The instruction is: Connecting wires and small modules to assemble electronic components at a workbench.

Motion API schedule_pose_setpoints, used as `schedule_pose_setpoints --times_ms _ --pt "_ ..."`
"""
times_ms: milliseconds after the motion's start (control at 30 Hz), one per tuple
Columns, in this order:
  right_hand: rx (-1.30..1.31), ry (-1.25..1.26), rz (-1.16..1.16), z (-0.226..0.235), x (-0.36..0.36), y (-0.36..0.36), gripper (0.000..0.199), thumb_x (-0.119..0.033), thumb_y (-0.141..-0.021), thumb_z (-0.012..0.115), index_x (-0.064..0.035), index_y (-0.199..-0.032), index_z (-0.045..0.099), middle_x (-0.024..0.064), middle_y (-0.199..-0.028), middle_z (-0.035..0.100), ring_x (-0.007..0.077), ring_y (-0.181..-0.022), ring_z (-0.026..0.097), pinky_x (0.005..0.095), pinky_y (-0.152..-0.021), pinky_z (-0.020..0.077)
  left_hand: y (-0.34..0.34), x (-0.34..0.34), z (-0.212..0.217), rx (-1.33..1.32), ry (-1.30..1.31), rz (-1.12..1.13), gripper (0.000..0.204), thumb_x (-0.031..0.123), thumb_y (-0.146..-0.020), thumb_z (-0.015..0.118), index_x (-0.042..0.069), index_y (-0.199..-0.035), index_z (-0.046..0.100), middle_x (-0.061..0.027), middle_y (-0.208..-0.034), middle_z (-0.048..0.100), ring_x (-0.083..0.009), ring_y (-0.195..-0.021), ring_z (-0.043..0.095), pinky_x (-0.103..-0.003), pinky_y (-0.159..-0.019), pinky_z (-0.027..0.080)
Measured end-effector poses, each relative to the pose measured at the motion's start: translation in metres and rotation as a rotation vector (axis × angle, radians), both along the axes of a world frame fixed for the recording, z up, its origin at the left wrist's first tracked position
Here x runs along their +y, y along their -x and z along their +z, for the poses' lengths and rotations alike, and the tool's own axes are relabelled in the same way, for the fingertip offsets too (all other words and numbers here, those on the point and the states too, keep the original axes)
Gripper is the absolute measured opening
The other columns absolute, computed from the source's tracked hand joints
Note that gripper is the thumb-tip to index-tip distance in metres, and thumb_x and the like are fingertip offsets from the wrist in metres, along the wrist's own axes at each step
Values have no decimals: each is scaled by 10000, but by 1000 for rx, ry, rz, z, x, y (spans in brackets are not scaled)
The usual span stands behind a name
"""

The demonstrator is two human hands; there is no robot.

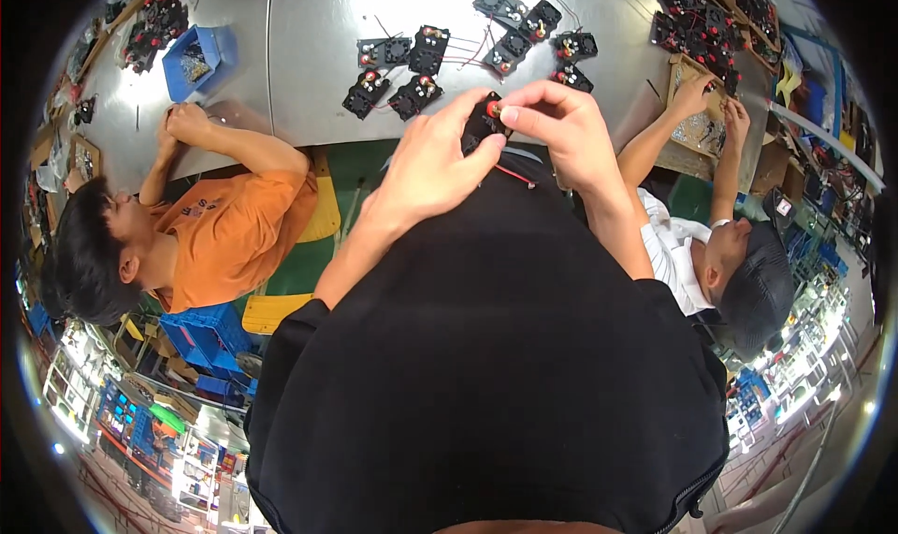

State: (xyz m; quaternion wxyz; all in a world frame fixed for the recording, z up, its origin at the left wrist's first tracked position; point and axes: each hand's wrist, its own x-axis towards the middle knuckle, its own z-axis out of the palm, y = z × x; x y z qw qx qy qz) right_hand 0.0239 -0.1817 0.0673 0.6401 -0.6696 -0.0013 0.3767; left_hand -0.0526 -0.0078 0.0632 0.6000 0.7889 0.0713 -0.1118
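Observation:
My left hand is closed around a small black fan assembly, held at the near edge of the metal table. Thumb and forefinger of my right hand pinch a small red and brass-coloured fitting at the assembly's upper right. My fingers cover much of the assembly. A thin red wire hangs below it, against my black clothing. Just beyond my hands, similar black fan assemblies with red and brass-coloured fittings and loose wires lie on the table.
The metal table spans the far side. At left, a person in an orange shirt sits near a blue bin of small parts. At right, a person in white reaches over a cardboard tray. More fan assemblies are heaped far right.

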Motion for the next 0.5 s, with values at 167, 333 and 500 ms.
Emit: schedule_pose_setpoints --times_ms 167,333,500 --pt "57 -24 17 -11 1 4 186 -65 -833 714 -13 -990 628 14 -911 626 95 -857 589 245 -814 472 5 8 -14 -108 -23 -11 479 216 -816 655 -39 -1206 541 -196 -723 634 -313 -617 633 -391 -597 475" --pt "112 -135 -85 -15 24 12 186 -113 -855 700 -49 -1014 629 -14 -910 610 57 -891 545 212 -827 408 1 9 -7 -126 -195 74 403 177 -830 637 -34 -1160 541 -155 -571 569 -289 -506 600 -389 -509 446" --pt "65 -202 -355 -11 47 24 170 -88 -861 688 -40 -1016 637 -14 -940 622 58 -866 555 216 -815 422 4 -2 -13 -231 -221 257 434 146 -844 635 18 -1229 479 -149 -617 607 -309 -513 617 -427 -494 465"
